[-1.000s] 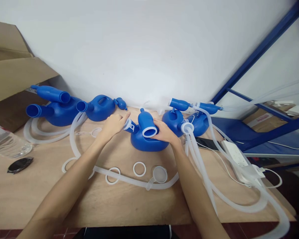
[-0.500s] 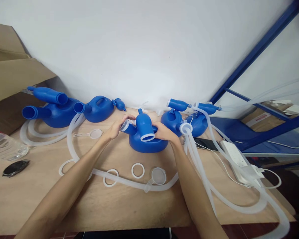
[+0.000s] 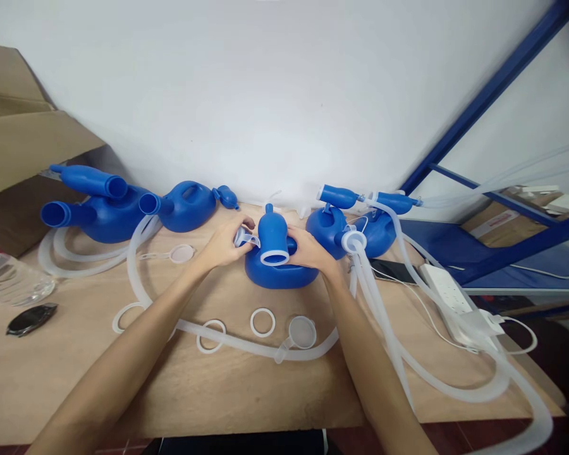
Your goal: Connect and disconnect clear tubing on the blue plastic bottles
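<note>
The blue bottle (image 3: 279, 279) sits mid-dial, left hand (image 3: 227, 243) pinching its clear cap (image 3: 241, 237), right hand (image 3: 308, 249) gripping the ringed blue sleeve (image 3: 273, 234), while tubed bottles (image 3: 379, 237) at two o'clock look finished and bare-mouthed bottles (image 3: 184, 212) at ten and loose rings (image 3: 262, 309) at six seem left to do.

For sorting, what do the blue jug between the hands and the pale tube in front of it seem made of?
Blue jug: probably moulded plastic, satin, from its even colour and sheen.
Pale tube: perhaps silicone or soft plastic, cloudy, bending smoothly.
</note>
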`<action>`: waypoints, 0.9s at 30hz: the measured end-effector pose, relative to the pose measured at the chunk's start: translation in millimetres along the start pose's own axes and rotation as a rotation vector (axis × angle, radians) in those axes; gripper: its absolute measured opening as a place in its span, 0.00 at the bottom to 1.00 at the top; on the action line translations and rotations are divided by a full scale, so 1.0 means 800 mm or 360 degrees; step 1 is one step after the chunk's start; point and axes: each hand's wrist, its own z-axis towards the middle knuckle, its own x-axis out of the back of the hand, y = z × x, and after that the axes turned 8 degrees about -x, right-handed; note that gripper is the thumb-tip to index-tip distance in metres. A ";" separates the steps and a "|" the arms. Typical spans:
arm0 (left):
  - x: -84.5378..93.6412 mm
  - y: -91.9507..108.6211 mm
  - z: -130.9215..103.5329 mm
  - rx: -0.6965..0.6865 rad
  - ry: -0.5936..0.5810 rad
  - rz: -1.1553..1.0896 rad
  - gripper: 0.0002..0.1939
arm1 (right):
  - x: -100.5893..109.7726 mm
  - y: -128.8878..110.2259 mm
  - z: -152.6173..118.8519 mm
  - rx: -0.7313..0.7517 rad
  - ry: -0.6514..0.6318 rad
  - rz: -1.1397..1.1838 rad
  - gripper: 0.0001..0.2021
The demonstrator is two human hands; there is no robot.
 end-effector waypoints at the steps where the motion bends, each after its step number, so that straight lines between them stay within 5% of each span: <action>1: 0.003 0.002 0.003 0.0048 -0.0041 0.0003 0.15 | 0.000 0.000 0.000 0.0001 0.0004 0.0004 0.36; 8: 0.005 0.008 0.016 0.0448 -0.0056 0.0013 0.11 | -0.002 -0.005 -0.011 0.0014 0.0084 0.0048 0.25; 17: -0.001 0.009 0.022 0.0765 -0.0048 -0.0130 0.10 | -0.008 0.005 -0.015 0.0022 0.0209 -0.0033 0.28; 23: 0.006 0.011 0.022 0.0751 -0.0138 -0.0113 0.17 | -0.005 0.001 -0.012 0.0032 0.0188 0.0057 0.27; 27: 0.007 0.000 0.014 0.0469 -0.0208 -0.0206 0.31 | -0.006 0.001 -0.012 0.0024 0.0178 0.0117 0.27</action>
